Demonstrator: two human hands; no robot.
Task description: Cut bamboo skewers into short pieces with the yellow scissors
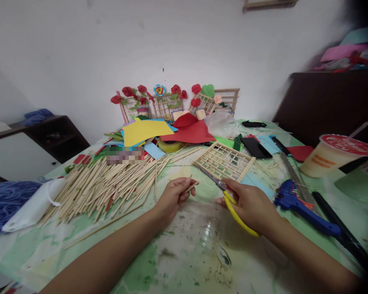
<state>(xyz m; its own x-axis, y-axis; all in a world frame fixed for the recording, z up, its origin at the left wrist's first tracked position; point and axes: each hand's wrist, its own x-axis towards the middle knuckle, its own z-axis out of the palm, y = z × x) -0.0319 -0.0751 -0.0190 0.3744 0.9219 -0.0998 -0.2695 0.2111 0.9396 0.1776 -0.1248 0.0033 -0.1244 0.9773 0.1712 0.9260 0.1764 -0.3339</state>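
Observation:
My left hand (177, 194) pinches a short piece of wooden stick (191, 186) over the middle of the table. In my right hand (248, 200) is a pair of scissors with yellow handles (237, 214); the metal blades point away to the upper left, toward a lattice panel of thin sticks (225, 160). That panel lies flat on the table, just beyond both hands. Left of my left hand spreads a large heap of loose wooden sticks (110, 185). One longer stick (104, 226) lies apart, in front of the heap.
A blue glue gun (306, 214), a black phone (256, 147) and a lidded drink cup (328, 157) stand or lie at the right. Yellow paper (147, 130), red paper (190, 131) and tape (169, 145) sit behind the sticks. Lattices with red paper flowers (176, 89) line the wall.

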